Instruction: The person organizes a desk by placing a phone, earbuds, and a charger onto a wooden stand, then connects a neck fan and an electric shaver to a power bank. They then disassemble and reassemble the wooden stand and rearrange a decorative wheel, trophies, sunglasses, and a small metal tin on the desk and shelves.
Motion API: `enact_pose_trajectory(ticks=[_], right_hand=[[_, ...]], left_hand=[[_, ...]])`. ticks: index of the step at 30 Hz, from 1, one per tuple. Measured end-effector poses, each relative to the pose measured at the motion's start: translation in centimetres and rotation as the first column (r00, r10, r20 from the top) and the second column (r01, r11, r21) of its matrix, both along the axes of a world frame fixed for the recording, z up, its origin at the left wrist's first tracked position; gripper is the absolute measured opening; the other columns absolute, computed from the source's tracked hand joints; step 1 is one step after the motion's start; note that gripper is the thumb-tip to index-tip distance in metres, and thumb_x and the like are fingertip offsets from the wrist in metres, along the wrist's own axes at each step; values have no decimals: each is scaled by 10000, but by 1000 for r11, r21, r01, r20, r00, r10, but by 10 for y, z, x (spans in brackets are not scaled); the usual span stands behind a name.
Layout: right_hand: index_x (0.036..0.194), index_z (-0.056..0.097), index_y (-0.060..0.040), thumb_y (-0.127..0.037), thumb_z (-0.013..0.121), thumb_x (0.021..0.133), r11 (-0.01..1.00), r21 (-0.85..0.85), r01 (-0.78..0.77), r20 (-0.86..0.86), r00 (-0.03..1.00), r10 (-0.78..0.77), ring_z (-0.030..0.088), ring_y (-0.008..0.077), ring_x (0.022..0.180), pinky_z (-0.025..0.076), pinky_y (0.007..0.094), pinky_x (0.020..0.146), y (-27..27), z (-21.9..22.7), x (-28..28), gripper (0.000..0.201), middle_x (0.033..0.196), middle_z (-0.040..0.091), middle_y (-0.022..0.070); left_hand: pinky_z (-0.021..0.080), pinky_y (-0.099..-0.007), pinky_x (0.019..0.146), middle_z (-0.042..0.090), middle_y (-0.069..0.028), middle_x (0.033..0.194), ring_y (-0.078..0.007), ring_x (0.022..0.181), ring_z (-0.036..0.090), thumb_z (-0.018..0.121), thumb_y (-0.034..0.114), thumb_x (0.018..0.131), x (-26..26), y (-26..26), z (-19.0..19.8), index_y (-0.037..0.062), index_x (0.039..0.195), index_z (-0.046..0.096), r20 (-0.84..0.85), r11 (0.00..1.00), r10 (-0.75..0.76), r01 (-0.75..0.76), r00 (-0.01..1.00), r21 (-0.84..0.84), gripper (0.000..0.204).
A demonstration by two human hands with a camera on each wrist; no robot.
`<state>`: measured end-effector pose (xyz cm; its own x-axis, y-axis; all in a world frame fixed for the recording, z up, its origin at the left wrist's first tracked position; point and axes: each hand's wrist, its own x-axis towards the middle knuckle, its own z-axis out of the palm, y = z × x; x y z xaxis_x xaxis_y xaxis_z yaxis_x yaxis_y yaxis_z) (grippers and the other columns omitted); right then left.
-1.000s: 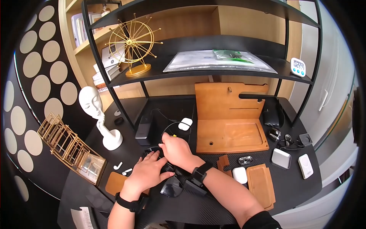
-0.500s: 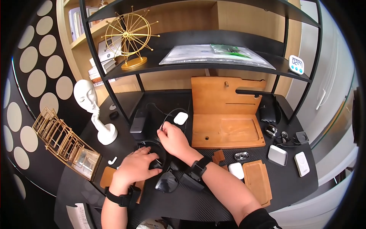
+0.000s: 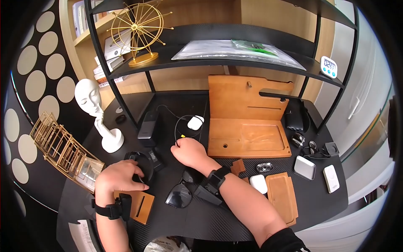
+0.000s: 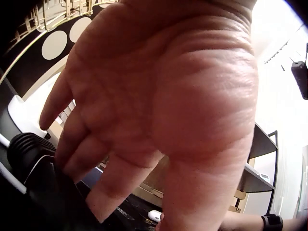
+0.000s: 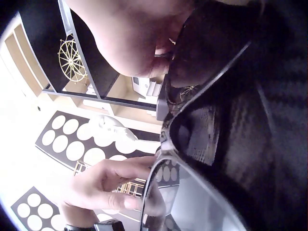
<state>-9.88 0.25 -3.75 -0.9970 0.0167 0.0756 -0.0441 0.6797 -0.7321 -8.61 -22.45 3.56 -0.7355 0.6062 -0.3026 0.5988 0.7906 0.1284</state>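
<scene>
My left hand [image 3: 119, 176] holds a coiled black strap [image 3: 145, 166], belt-like with a buckle-like end, at the left of the desk. In the left wrist view the palm hides most of its own grip, with a black ribbed part [image 4: 30, 149] past the fingertips. My right hand [image 3: 189, 153] is a fist around a thin black cable [image 3: 175, 128], which loops up near a white earbud case [image 3: 195, 122]. Below that fist lie dark sunglasses [image 3: 179, 195], their lens [image 5: 192, 199] large in the right wrist view. A slotted wooden piece [image 3: 142, 206] lies below my left hand.
A wooden stand [image 3: 247, 136] stands behind and right of my right hand. A power bank [image 3: 147, 129], a white face sculpture [image 3: 112, 140] and a gold wire ornament [image 3: 63, 147] flank the left. Another earbud case [image 3: 258, 183] and a wooden tray [image 3: 282, 199] lie right.
My left hand has moved left with the coiled strap, away from my right hand, uncovering the sunglasses and the slotted wood. The right fist keeps its grip near the cable loop.
</scene>
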Motion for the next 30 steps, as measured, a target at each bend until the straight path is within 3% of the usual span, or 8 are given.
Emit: enact_pose_trajectory(ticks=[4, 6, 12, 18, 22, 24, 26, 30], right_hand=[[769, 676, 0, -258, 522, 704, 997, 68, -43, 57, 998, 39, 625, 352, 861, 498, 409, 764, -1, 2, 2, 307, 858, 653, 199], [712, 661, -17, -270, 538, 703, 996, 75, -57, 56, 997, 53, 619, 347, 818, 493, 406, 743, -2, 1, 2, 282, 807, 644, 185], [671, 673, -40, -274, 577, 653, 986, 144, -81, -23, 996, 85, 638, 316, 765, 512, 370, 679, -2, -3, 2, 253, 746, 651, 150], [699, 628, -80, -245, 599, 679, 989, 127, -81, -69, 994, 90, 620, 295, 858, 493, 371, 726, -2, -10, 2, 169, 852, 637, 124], [867, 596, -41, -257, 612, 697, 992, 121, -39, -147, 988, 57, 618, 311, 883, 496, 398, 743, -2, -11, 2, 276, 869, 635, 150], [931, 554, -6, -263, 616, 703, 993, 104, -53, -102, 993, 63, 624, 317, 881, 498, 411, 745, 0, -11, 1, 349, 869, 640, 170], [935, 533, -1, -261, 616, 705, 993, 108, -40, -118, 992, 53, 630, 316, 879, 502, 412, 742, -2, -14, -1, 356, 873, 645, 177], [814, 662, -22, -266, 623, 683, 977, 202, -68, -144, 985, 99, 626, 301, 864, 508, 386, 744, -3, -16, 0, 279, 862, 638, 157]], left_hand=[[468, -366, 854, 653, -172, 1004, -329, 1005, 594, 643, 502, 762, 4, 13, 7, 44, 1012, 676, 87, 971, 207, -195, 974, -136, 523], [493, -370, 782, 665, -149, 942, -305, 930, 620, 633, 482, 774, 6, 12, -3, 49, 990, 678, -119, 990, 138, -137, 983, 15, 487], [493, -381, 767, 663, -162, 897, -313, 891, 627, 656, 427, 780, 18, 27, 4, 60, 1032, 655, -299, 978, 182, -140, 937, 158, 445], [495, -378, 702, 658, -154, 796, -321, 799, 635, 672, 378, 779, 24, 48, 5, 59, 949, 673, -316, 924, 329, -235, 890, 302, 362], [497, -372, 650, 658, -139, 752, -303, 735, 644, 686, 312, 776, 10, 56, 7, 53, 887, 672, -358, 899, 378, -246, 854, 361, 282], [501, -361, 634, 661, -137, 751, -295, 719, 653, 671, 241, 788, 0, 66, 17, 41, 878, 663, -367, 876, 400, -234, 840, 421, 219], [505, -358, 652, 660, -145, 747, -296, 724, 656, 652, 179, 797, -22, 75, 17, 26, 898, 652, -364, 822, 364, -112, 857, 559, 184], [510, -359, 692, 657, -176, 794, -301, 764, 656, 610, 56, 792, -67, 107, 6, -4, 930, 633, -333, 729, 293, 15, 896, 684, 152]])
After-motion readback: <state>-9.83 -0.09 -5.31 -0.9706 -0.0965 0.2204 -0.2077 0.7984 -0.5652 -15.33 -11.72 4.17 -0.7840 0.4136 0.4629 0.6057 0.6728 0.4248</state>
